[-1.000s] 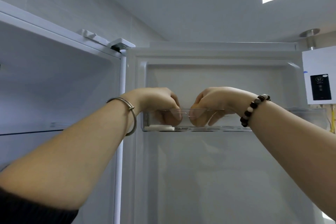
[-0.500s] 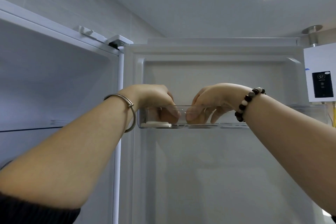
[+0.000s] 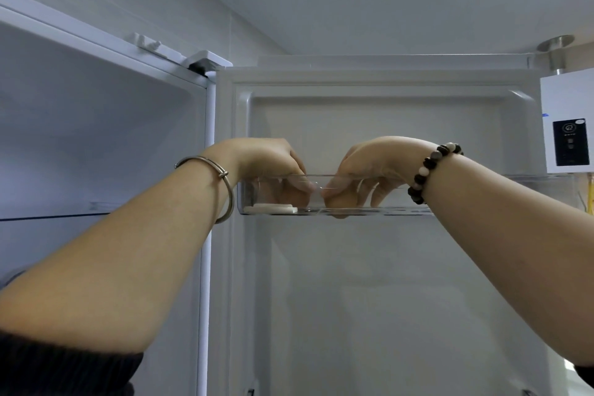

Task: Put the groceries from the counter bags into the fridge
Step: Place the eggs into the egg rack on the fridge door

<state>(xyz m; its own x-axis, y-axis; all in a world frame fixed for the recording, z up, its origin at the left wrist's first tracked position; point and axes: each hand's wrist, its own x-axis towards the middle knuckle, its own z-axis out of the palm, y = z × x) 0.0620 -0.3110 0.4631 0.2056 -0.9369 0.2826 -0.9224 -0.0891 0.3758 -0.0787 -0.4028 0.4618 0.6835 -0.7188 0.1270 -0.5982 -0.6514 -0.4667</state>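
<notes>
Reaching into the clear fridge-door bin (image 3: 247, 194)
The left hand (image 3: 273, 167) and right hand (image 3: 369, 167) are curling fingers inside it; any held item is indiscernible.

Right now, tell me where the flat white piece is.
Head view: the flat white piece lies at the left end of the clear door bin, below the left hand.

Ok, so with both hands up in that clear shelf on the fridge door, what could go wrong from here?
1. Both the left hand and right hand reach down into the clear door shelf; leaning on it might unseat it.
2. The left hand sits just over the flat white item and could knock it on the way out.
3. The beaded bracelet sits level with the shelf's rim and may snag.
</notes>
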